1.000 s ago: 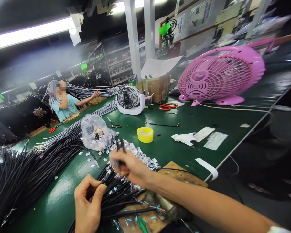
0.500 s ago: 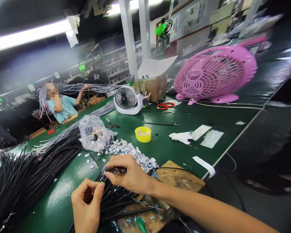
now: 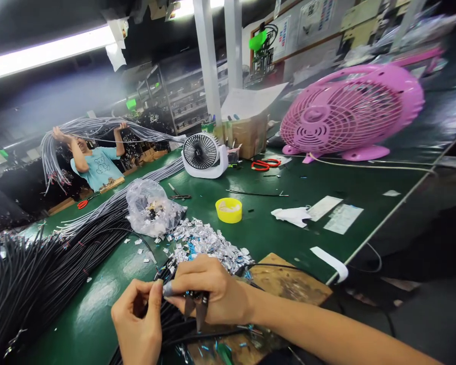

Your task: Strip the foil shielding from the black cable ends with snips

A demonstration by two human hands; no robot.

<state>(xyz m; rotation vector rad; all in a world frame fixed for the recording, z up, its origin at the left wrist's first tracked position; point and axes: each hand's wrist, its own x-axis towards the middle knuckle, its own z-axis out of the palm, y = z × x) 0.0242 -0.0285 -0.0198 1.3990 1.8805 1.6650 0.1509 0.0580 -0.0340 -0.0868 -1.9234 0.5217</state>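
Head view: pinched a mostly hidden cable end [image 3: 161, 280] between thumb and forefinger of the left hand [image 3: 139, 317], right hand [image 3: 215, 291] just beside. Gripped a dark-bladed tool [image 3: 200, 310] in that right hand — blades pointing downward, over black cables [image 3: 177, 327]. Saw silver scraps [image 3: 213, 248] heaped beyond the hands on a green tabletop [image 3: 266, 238], near a crumpled clear bag [image 3: 140, 200] — and, farther off, a person [image 3: 102, 165] with grey cables [image 3: 95, 125] held up in both hands.

Beyond the fingers [image 3: 193, 280], a green table [image 3: 275, 241] is spread; farther off, posts [image 3: 207, 61] and shelves [image 3: 192, 96] are seen; above and left of the fingers, a lamp [image 3: 49, 52] is lit.
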